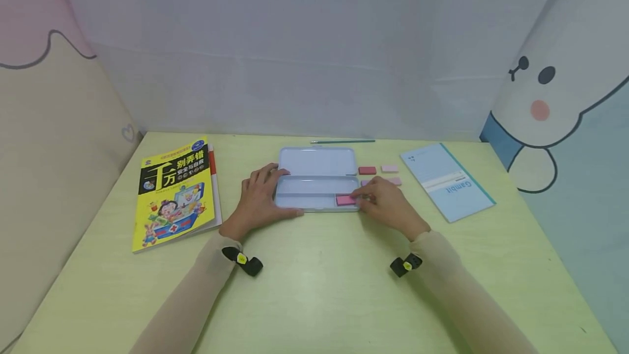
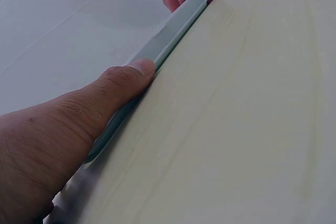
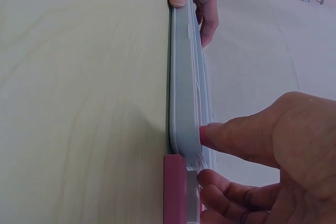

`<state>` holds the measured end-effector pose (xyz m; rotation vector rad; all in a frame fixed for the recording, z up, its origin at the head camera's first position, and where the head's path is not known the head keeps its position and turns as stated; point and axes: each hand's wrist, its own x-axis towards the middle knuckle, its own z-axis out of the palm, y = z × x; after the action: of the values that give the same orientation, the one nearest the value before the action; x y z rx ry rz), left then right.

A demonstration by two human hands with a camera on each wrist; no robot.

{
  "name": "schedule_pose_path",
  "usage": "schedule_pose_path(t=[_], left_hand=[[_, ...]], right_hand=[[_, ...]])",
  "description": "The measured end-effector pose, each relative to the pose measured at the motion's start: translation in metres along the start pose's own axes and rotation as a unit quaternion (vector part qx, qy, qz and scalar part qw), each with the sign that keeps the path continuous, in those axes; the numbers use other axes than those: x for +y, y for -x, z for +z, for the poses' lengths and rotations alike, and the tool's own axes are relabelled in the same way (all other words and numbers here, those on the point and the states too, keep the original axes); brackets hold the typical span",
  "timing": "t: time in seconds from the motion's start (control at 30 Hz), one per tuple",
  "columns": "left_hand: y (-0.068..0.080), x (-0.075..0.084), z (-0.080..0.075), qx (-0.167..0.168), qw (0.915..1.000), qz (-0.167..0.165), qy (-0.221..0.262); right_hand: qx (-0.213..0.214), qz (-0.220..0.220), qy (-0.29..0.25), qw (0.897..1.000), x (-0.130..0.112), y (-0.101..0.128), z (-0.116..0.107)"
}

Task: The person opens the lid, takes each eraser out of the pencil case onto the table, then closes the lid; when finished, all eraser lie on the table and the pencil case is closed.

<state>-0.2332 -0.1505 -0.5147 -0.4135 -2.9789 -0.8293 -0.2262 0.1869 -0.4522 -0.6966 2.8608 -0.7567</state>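
Note:
An open pale blue tin pencil case (image 1: 316,164) lies flat at the table's middle. My left hand (image 1: 262,196) grips its left end, thumb (image 2: 126,77) pressed on the near rim and fingers over the far side. At the right end of the near tray, my right hand (image 1: 378,196) pinches a pink eraser (image 1: 345,200). The wrist views show the case (image 3: 185,77) edge-on with this eraser (image 3: 176,190) at its end. Just right of the case lie a dark red eraser (image 1: 367,170) and two pale pink erasers (image 1: 390,169).
A yellow picture book (image 1: 175,193) lies to the left and a light blue booklet (image 1: 447,182) to the right. A green pencil (image 1: 342,141) rests near the table's back edge. Fabric walls close in the back and both sides.

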Motion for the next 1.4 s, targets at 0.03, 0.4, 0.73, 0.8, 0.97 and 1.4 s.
schedule_pose_path(t=[0.03,0.4,0.73,0.8,0.97,1.4], left_hand=[[0.000,0.000,0.000,0.000,1.0000,0.000,0.001],[0.000,0.000,0.000,0.001,1.0000,-0.001,0.000],[0.002,0.004,-0.004,-0.004,1.0000,-0.004,0.004],[0.002,0.003,-0.004,-0.004,1.0000,-0.002,0.003],[0.002,0.004,-0.003,-0.004,1.0000,-0.002,0.005],[0.002,0.003,-0.002,-0.001,1.0000,0.000,0.006]], right_hand=[[-0.001,0.000,0.004,1.000,0.000,-0.001,0.000],[0.009,-0.013,0.028,0.999,-0.006,-0.009,0.002],[0.008,0.000,0.020,1.000,-0.010,-0.010,0.005],[0.006,-0.001,0.022,1.000,-0.011,-0.011,0.006],[0.009,-0.007,0.035,0.999,-0.013,-0.011,0.010],[0.044,-0.015,0.020,0.999,-0.016,-0.008,0.015]])
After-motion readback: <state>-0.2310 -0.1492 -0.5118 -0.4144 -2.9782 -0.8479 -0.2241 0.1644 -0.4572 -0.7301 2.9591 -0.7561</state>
